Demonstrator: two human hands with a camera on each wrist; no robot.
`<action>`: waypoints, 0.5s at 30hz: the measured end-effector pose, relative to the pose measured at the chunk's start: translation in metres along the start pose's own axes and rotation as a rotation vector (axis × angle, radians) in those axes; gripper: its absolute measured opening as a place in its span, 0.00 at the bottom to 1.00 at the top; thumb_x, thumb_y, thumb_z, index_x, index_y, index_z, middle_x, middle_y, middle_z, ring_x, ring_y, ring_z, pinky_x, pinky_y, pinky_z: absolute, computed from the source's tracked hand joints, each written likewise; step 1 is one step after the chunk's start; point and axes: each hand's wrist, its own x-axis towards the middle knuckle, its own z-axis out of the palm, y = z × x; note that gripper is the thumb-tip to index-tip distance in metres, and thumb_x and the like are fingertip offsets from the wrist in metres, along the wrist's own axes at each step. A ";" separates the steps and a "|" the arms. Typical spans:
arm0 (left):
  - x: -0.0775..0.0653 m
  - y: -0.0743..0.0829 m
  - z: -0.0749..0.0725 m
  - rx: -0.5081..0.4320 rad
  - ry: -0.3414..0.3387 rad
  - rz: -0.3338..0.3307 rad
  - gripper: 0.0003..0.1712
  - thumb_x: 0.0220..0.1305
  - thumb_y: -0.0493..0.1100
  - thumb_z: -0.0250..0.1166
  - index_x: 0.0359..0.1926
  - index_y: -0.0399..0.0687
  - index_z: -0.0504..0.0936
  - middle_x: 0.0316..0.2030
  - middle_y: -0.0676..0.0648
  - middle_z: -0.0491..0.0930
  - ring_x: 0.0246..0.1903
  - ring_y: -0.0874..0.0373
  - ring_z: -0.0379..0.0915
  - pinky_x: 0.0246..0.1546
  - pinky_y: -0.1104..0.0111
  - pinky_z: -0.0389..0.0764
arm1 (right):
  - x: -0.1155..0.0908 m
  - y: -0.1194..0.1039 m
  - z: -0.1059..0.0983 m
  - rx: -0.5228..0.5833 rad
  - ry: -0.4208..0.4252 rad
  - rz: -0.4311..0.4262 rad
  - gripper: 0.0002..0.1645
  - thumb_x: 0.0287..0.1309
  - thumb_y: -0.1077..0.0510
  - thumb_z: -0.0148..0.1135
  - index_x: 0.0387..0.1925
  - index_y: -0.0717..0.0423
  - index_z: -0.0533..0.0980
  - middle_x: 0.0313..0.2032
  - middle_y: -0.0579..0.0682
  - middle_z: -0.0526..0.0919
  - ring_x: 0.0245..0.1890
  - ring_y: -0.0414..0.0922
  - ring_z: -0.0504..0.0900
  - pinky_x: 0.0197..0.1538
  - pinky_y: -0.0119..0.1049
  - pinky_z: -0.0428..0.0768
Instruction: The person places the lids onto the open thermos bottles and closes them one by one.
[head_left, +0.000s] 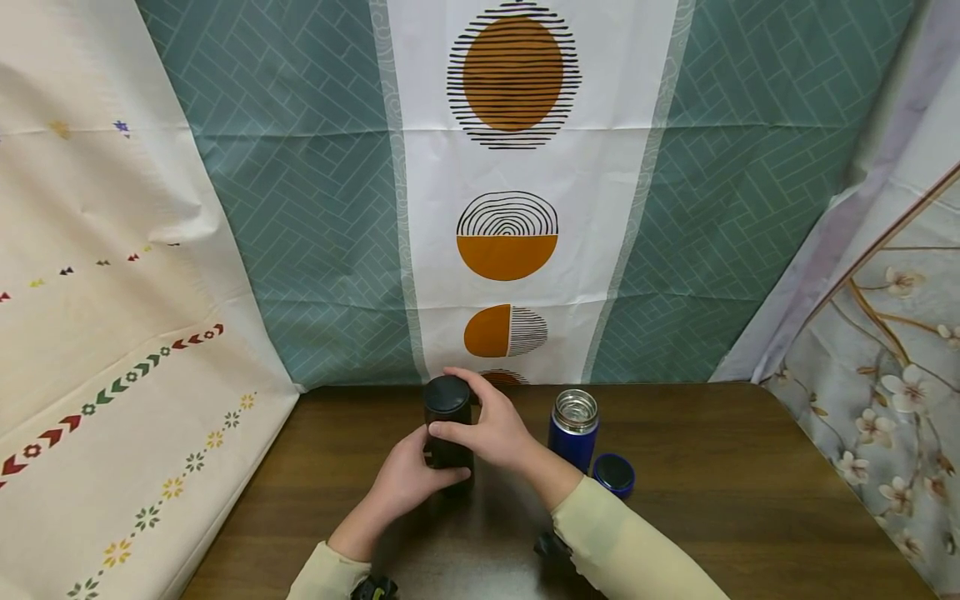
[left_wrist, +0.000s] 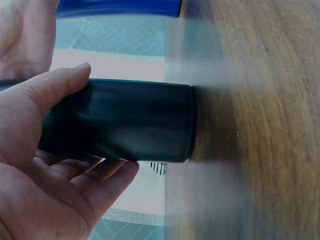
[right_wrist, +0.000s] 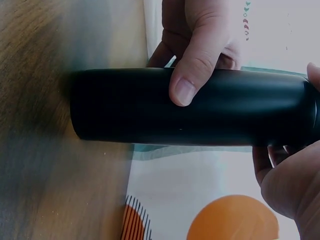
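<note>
A tall black thermos flask (head_left: 452,454) stands upright at the table's back middle, its base at the tabletop in both wrist views. My left hand (head_left: 411,477) grips the lower part of its body, thumb on the near side. Around the top, by the round black lid (head_left: 447,393), my right hand (head_left: 491,423) curls its fingers and thumb. The lid sits on the flask. To the right is a blue thermos flask (head_left: 573,437), upright with its steel mouth uncovered. Beside it lies a black-topped blue lid (head_left: 614,474).
The brown wooden table (head_left: 720,492) reaches back to a green and white patterned cloth (head_left: 322,250). A cream embroidered cloth (head_left: 150,400) hangs at the left and a floral cloth (head_left: 885,400) at the right. My right forearm passes just in front of the blue flask.
</note>
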 end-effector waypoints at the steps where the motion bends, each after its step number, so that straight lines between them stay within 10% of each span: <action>1: 0.000 0.000 0.000 -0.004 0.001 -0.002 0.45 0.58 0.51 0.88 0.73 0.49 0.80 0.61 0.46 0.86 0.60 0.46 0.84 0.61 0.42 0.85 | 0.000 0.000 0.000 0.003 -0.002 0.001 0.46 0.62 0.45 0.83 0.79 0.35 0.73 0.72 0.45 0.80 0.72 0.51 0.76 0.76 0.70 0.68; 15: 0.001 -0.004 0.002 -0.008 0.011 -0.019 0.49 0.59 0.53 0.88 0.77 0.50 0.76 0.66 0.46 0.84 0.62 0.46 0.83 0.63 0.41 0.83 | 0.004 0.004 0.002 -0.003 -0.015 -0.015 0.46 0.64 0.45 0.81 0.79 0.35 0.72 0.73 0.45 0.79 0.72 0.51 0.77 0.76 0.67 0.69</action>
